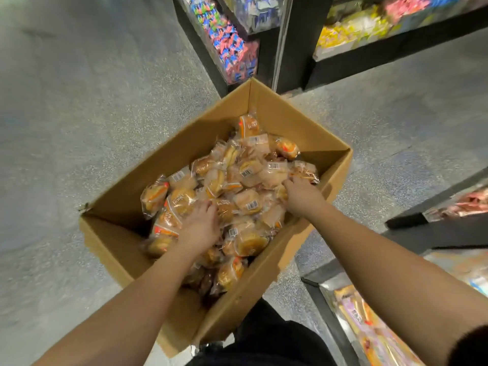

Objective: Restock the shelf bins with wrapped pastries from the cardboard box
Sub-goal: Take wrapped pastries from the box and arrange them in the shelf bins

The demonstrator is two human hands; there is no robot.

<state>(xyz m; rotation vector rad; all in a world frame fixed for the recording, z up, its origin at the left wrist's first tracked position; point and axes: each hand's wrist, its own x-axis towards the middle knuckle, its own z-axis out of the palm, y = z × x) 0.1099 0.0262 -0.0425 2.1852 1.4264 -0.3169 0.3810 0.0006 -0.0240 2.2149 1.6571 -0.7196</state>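
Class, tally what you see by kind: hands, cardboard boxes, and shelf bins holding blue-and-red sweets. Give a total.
Hands: 2, the left hand and right hand, both in the pastries
Cardboard box: 1
Blue-and-red sweets bin: 1
Total: 4

Speckled grey floor [92, 114], black shelving [295, 48] (colourful packets)

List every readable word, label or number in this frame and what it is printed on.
None can be read.
Pastry wrappers: orange-and-white print, too blurred to read.
Barcode stickers on wrappers: digits too small.
Cardboard box: no print visible.
Shelf-bin packets: blurred.
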